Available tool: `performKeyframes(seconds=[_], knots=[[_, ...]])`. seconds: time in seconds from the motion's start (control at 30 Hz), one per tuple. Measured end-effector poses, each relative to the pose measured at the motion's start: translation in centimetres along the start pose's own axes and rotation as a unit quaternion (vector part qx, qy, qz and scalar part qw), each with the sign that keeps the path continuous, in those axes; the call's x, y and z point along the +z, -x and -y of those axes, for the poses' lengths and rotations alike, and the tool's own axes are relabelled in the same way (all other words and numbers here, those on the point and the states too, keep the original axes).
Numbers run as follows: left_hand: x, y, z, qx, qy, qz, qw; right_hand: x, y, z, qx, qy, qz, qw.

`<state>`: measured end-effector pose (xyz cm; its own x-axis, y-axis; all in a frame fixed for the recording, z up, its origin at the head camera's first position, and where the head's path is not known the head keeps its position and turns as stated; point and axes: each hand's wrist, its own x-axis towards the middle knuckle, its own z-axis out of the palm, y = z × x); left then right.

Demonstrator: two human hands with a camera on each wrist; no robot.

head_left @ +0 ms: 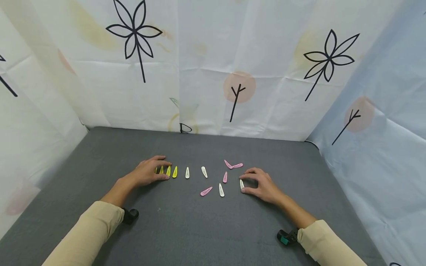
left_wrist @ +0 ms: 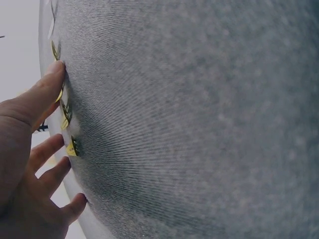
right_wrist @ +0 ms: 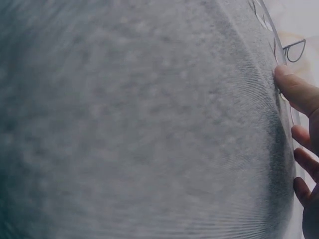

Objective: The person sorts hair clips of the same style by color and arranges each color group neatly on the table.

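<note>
My left hand (head_left: 149, 171) pinches a yellow snap hair clip (head_left: 168, 171) end to end between thumb and index finger, down at the table. Other yellow clips (head_left: 175, 172) stand in a row on both sides of it; the leftmost is partly hidden behind the hand. In the left wrist view the thumb (left_wrist: 50, 82) covers part of the held clip. Over on the right, my right hand (head_left: 263, 186) pinches a white hair clip (head_left: 242, 184) between thumb and index finger. That clip is mostly hidden by the thumb (right_wrist: 294, 87) in the right wrist view.
Between the hands lie white clips (head_left: 187, 173) and several pink clips (head_left: 206, 191), loosely scattered; two pink ones (head_left: 237, 166) touch in a V at the back. A grey cloth covers the table (head_left: 186, 229). Patterned white curtains (head_left: 206, 44) hang behind and at both sides.
</note>
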<state>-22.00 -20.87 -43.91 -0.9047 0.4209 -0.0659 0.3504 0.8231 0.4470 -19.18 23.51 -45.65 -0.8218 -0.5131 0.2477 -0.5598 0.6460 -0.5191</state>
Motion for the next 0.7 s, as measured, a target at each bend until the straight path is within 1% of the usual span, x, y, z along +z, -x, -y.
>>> performKeyframes(seconds=[0.13,0.4,0.57,0.7], knots=[[-0.3,-0.1,-0.1,-0.006,0.003,0.009,0.9999,0.0,-0.2,-0.1,0.009,-0.002,0.005,0.9999],[-1.0,-0.1,-0.6,0.001,0.006,0.025,0.9997,0.1,-0.1,-0.1,0.016,-0.002,0.007,0.9999],[-1.1,-0.1,-0.7,0.005,0.011,0.020,0.9997,0.0,-0.2,0.0,0.015,-0.004,0.007,0.9999],[-0.6,-0.2,-1.2,-0.004,0.000,0.002,1.0000,0.0,-0.2,0.0,0.014,-0.003,0.008,0.9999]])
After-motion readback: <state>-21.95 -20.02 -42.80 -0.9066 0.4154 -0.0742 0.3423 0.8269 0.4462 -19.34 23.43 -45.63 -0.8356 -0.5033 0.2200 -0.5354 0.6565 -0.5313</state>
